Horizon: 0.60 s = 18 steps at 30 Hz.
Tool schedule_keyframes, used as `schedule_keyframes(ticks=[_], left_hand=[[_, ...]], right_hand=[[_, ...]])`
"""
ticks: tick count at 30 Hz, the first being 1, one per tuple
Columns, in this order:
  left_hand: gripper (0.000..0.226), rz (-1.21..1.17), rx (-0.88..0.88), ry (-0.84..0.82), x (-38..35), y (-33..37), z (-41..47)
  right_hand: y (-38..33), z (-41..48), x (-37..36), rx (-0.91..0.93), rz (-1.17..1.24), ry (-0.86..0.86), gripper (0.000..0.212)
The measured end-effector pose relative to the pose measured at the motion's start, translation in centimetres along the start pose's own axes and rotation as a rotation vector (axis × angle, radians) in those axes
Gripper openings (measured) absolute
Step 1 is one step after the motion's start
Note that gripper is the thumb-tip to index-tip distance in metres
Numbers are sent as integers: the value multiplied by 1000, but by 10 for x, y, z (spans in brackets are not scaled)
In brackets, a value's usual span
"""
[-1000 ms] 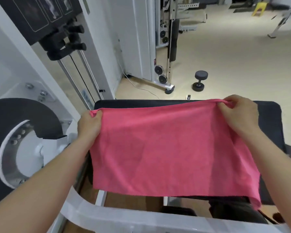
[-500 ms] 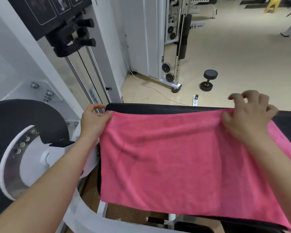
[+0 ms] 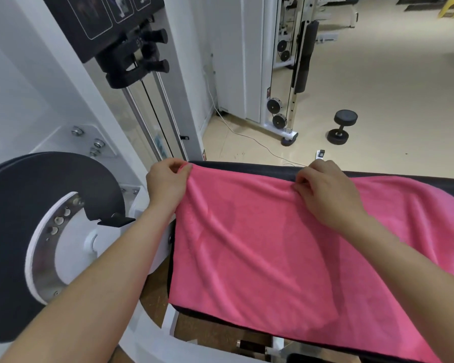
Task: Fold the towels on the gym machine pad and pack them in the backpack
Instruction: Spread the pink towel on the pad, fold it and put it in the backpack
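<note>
Pink fleecy towel, rumpled, drapes smooth black pad.

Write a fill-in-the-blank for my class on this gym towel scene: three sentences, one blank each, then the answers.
1. The towel draped over the black pad is ____ in colour.
2. ____ hands pinch its far edge: the left hand and the right hand.
3. Beyond the pad, a black ____ rests on the floor.

Answers: pink; two; dumbbell
</note>
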<state>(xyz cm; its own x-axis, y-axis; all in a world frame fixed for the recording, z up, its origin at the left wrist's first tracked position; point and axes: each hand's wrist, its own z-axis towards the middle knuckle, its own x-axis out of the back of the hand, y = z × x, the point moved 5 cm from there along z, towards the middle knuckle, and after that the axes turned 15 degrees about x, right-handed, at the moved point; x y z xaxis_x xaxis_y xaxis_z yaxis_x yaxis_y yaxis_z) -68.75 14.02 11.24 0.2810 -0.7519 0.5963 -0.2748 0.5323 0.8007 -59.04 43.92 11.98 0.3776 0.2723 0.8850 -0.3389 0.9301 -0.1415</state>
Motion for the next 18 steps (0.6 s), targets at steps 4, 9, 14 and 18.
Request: schedule_keyframes(ticks=[4, 9, 14, 18], left_hand=[[13, -2, -7, 37, 8, -2, -6], [18, 74, -174, -53, 15, -30, -95], [16, 235, 21, -103, 17, -141, -171], [21, 130, 207, -39, 30, -173, -178]], right_hand=[[7, 20, 1, -107, -34, 25, 11], [-22, 4, 5, -48, -70, 187, 29], [-92, -59, -21, 85, 136, -197, 38], [-139, -112, -44, 86, 150, -417, 35]])
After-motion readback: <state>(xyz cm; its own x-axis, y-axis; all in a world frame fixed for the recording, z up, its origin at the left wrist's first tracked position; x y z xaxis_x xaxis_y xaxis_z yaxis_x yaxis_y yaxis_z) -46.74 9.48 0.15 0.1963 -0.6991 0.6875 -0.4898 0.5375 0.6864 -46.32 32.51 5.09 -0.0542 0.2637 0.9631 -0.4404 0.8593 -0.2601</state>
